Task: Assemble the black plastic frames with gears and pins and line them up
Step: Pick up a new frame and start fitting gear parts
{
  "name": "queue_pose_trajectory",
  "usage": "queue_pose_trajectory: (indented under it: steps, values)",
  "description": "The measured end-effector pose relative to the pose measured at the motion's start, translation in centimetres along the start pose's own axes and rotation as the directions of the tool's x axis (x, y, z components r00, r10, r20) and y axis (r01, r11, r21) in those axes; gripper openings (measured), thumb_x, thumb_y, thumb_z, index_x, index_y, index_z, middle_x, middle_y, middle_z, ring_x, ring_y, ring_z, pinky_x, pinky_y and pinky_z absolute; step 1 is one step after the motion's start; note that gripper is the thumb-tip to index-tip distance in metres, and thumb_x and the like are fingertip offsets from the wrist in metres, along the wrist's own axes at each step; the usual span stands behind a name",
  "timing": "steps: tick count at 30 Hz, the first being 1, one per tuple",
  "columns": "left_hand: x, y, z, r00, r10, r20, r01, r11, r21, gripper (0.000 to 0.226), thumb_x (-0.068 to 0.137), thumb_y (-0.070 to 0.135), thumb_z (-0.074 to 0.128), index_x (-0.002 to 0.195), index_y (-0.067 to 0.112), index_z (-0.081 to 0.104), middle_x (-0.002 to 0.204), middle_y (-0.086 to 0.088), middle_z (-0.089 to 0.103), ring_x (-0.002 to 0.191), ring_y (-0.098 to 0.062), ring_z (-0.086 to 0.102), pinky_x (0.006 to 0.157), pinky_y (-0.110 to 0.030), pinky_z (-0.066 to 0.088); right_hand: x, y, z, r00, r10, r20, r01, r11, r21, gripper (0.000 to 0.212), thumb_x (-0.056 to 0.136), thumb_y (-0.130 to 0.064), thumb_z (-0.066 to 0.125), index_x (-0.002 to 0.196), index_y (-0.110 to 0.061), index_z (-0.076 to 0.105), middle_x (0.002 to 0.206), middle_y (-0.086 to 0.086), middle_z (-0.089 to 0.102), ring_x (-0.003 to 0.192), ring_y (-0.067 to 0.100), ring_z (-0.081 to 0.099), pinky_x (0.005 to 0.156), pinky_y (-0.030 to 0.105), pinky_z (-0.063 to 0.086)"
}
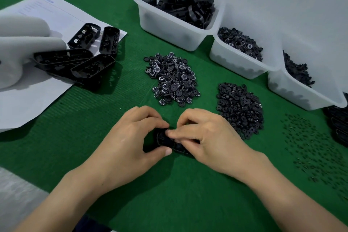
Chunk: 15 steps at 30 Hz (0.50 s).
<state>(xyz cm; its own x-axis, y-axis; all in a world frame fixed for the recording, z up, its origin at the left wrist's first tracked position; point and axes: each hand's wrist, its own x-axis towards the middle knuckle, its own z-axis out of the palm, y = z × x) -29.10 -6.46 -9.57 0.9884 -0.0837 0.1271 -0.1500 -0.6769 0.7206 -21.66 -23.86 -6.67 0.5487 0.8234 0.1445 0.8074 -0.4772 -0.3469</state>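
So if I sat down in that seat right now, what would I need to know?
Left hand and right hand both grip one frame over the green mat. Numbered gears and plain gears lie heaped beyond, pins scattered at right. Done: several filled frames on the white paper, piled loosely. Left: finish this frame, fill more from the bin, line all up.

Left hand (130, 138) and right hand (208, 137), forearms bare.

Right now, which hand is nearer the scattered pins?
Right. The right hand lies between the pins and the left hand, which is farther left; both hold the black frame.
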Motion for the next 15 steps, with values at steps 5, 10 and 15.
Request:
queue_pose_trajectory:
  steps: [5,10,15]
  values:
    - [0.0,0.0,0.0,1.0,0.0,0.002,0.0,1.0,0.005,0.043,0.068,0.045,0.067,0.107,0.025,0.064,0.103,0.019,0.051,0.097,0.002,0.044,0.087,-0.006,0.03,1.1,1.5,-0.5,0.917,0.341,-0.205,-0.325,0.939,0.111,0.002,0.079,-0.021,0.069,0.08,-0.02,0.071,0.07,-0.014,0.059,0.058,-0.004,0.05,0.061,0.013,0.038]
    - [0.0,0.0,0.0,1.0,-0.004,0.005,0.004,1.0,0.006,0.045,0.068,0.046,0.066,0.108,0.025,0.064,0.104,0.02,0.05,0.099,0.003,0.043,0.087,-0.003,0.029,2.9,2.0,1.4,0.867,0.444,-0.227,-0.466,0.883,-0.056,0.022,0.08,-0.04,0.065,0.087,-0.02,0.062,0.076,-0.01,0.051,0.075,0.014,0.053,0.069,0.029,0.044]
    - [0.0,0.0,0.0,1.0,0.005,0.001,-0.005,1.0,0.011,0.045,0.069,0.046,0.066,0.108,0.024,0.064,0.104,0.017,0.051,0.098,0.0,0.044,0.088,-0.008,0.032,2.1,1.9,1.1,0.88,0.421,-0.218,-0.423,0.905,0.041,0.008,0.077,-0.026,0.069,0.076,-0.02,0.064,0.07,-0.009,0.056,0.062,0.007,0.05,0.065,0.03,0.046]
